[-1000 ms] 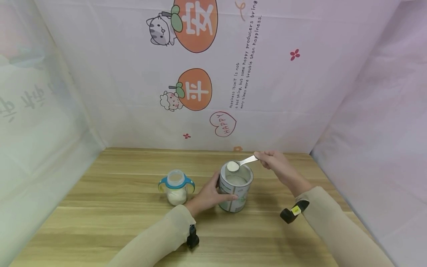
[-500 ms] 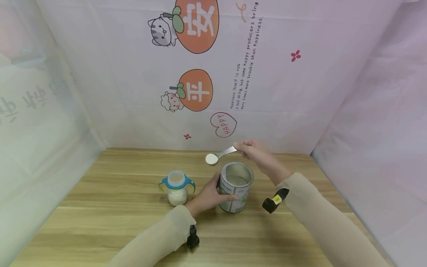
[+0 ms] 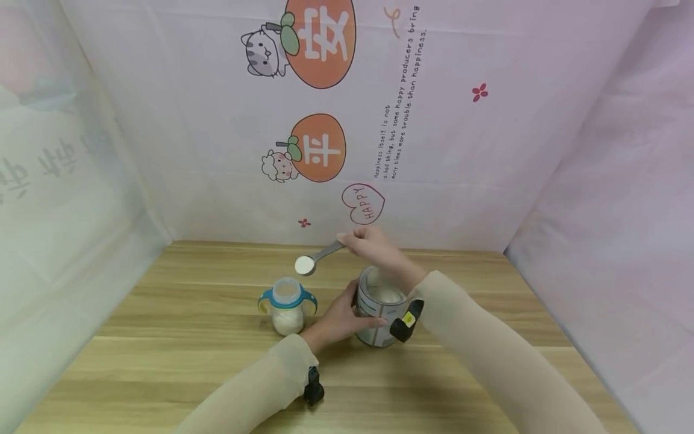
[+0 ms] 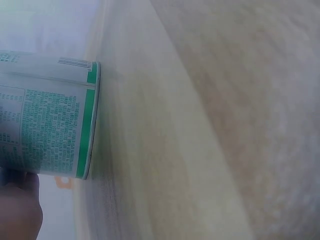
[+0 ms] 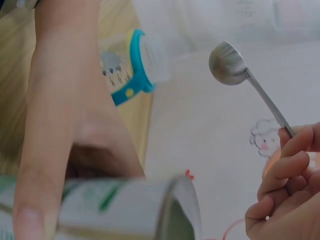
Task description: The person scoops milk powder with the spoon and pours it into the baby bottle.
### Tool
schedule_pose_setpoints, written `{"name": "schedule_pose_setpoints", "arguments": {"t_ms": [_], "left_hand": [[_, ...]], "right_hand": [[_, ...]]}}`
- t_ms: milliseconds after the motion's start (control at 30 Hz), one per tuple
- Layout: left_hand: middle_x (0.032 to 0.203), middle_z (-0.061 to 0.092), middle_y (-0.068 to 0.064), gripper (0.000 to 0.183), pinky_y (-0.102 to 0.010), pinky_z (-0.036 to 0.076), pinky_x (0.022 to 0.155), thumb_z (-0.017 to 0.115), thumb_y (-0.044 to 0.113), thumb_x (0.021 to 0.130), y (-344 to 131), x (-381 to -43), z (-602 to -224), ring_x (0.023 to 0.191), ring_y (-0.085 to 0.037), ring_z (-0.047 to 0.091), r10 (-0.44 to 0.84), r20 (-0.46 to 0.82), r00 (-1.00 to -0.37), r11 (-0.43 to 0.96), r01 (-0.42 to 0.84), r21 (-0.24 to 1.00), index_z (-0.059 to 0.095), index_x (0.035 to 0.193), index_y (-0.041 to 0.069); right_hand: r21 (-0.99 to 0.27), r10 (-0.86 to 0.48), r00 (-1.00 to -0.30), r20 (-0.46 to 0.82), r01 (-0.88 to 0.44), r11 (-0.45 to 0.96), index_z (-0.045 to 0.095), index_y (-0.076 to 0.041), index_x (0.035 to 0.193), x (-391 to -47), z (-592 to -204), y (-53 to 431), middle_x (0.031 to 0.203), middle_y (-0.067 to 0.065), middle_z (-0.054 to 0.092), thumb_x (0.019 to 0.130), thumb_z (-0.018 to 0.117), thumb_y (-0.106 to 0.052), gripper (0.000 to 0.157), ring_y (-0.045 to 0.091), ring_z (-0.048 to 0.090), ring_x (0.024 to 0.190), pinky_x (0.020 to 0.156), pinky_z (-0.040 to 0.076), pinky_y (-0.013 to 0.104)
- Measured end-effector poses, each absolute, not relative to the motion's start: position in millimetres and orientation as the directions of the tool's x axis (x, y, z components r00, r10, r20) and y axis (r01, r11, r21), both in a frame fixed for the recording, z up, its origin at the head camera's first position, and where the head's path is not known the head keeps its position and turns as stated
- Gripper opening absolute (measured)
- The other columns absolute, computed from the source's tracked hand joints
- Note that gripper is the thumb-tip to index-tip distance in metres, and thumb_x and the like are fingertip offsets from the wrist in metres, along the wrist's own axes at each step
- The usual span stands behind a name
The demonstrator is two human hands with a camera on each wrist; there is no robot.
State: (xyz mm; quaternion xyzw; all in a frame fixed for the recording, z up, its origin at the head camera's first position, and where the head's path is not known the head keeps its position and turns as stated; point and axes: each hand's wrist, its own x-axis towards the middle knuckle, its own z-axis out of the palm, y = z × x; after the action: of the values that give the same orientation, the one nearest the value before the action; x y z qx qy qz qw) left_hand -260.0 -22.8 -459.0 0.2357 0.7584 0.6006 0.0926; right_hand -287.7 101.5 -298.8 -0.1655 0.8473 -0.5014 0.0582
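My right hand (image 3: 374, 244) pinches the end of a metal measuring spoon (image 3: 305, 265) heaped with white powder. In the head view the spoon's bowl hangs above and slightly right of an uncapped baby bottle (image 3: 287, 319), which has a blue two-handled collar and white powder inside. My left hand (image 3: 341, 316) grips the left side of an open milk powder can (image 3: 374, 325), thumb across its front. The right forearm passes over the can and covers part of its mouth. In the right wrist view the round underside of the measuring spoon (image 5: 227, 64) shows.
Everything stands on a wooden table (image 3: 179, 361). A white printed cloth (image 3: 434, 199) rises behind, with more cloth at both sides. Each wrist carries a black camera; the right one (image 3: 406, 322) overlaps the can in the head view.
My right hand has carried the filled measuring spoon left, from over the can to above the bottle. The left hand, can and bottle have stayed in place.
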Motion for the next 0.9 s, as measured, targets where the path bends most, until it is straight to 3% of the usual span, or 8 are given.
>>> {"name": "schedule_pose_setpoints", "arguments": {"t_ms": [233, 467, 633, 900], "left_hand": [[0.152, 0.040, -0.006, 0.096, -0.045, 0.036, 0.111, 0.079, 0.034, 0.088, -24, -262, -460, 0.138, -0.022, 0.041, 0.473, 0.149, -0.868, 0.203, 0.272, 0.941, 0.017, 0.160, 0.016], [0.152, 0.038, -0.002, 0.092, -0.044, 0.036, 0.111, 0.076, 0.034, 0.090, -27, -264, -465, 0.138, -0.019, 0.040, 0.480, 0.150, -0.864, 0.216, 0.282, 0.935, 0.018, 0.160, 0.022], [0.150, 0.040, 0.000, 0.090, -0.041, 0.039, 0.109, 0.074, 0.034, 0.091, -28, -263, -465, 0.136, -0.018, 0.042, 0.496, 0.170, -0.852, 0.200, 0.302, 0.932, 0.018, 0.159, 0.023], [0.146, 0.043, 0.005, 0.075, -0.039, 0.038, 0.108, 0.073, 0.031, 0.092, -27, -263, -467, 0.134, -0.014, 0.042, 0.508, 0.194, -0.839, 0.147, 0.306, 0.940, 0.029, 0.153, 0.025]], "right_hand": [[-0.846, -0.363, -0.927, 0.096, -0.268, 0.462, 0.053, -0.009, 0.068, -290, -308, 78, 0.065, -0.002, 0.046, 0.100, 0.062, -0.032, 0.041, 0.013, 0.038, 0.062, 0.060, 0.036, 0.029], [-0.816, -0.423, -0.894, 0.147, -0.351, 0.459, 0.052, -0.009, 0.067, -289, -318, 63, 0.057, -0.002, 0.038, 0.102, 0.060, -0.028, 0.040, 0.012, 0.029, 0.050, 0.048, 0.027, 0.027], [-0.748, -0.455, -0.865, 0.212, -0.443, 0.494, 0.052, -0.008, 0.068, -288, -324, 57, 0.055, -0.004, 0.036, 0.102, 0.060, -0.025, 0.039, 0.010, 0.029, 0.049, 0.046, 0.026, 0.025], [-0.632, -0.493, -0.814, 0.307, -0.562, 0.534, 0.062, -0.005, 0.075, -279, -326, 50, 0.056, -0.004, 0.045, 0.102, 0.061, -0.020, 0.030, 0.008, 0.035, 0.047, 0.045, 0.029, 0.022]]}}
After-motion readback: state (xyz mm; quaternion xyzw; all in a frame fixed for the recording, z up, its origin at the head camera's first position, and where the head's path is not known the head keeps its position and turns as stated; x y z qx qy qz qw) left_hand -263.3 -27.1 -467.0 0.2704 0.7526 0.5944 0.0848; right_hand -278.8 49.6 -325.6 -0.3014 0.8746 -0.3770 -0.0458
